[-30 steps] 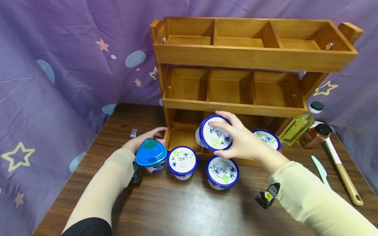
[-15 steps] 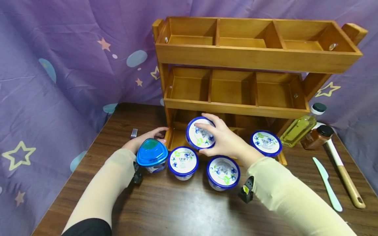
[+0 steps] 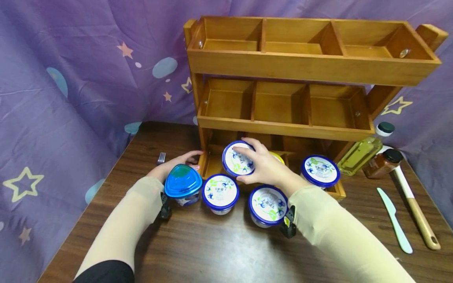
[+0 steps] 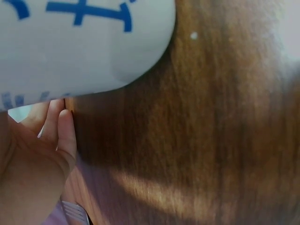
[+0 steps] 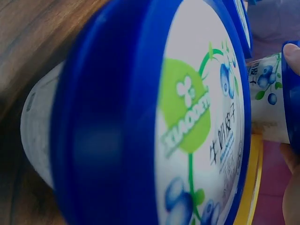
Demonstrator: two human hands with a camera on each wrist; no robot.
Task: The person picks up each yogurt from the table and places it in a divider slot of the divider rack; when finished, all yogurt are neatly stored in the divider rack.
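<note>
My right hand grips a round tub with a blue-rimmed, blueberry-printed lid, at the left part of the wooden rack's bottom tier. The same tub shows sideways in the right wrist view, with fingers at its lid. My left hand rests against the left end of that tier, its fingers fairly straight in the left wrist view. Two similar tubs, a left one and a right one, stand in front on the table. A triangular blue-lidded container stands beside my left wrist.
Another blueberry tub sits at the bottom tier's right end. A yellow rim shows partly behind my right hand. Rightward are an oil bottle, a dark-capped jar, a pale green knife and a wooden handle. A fork lies left.
My right hand has carried the tub leftward over the bottom tier, then moved only slightly. The yellow rim has come into sight behind it. My left hand stays against the rack.
</note>
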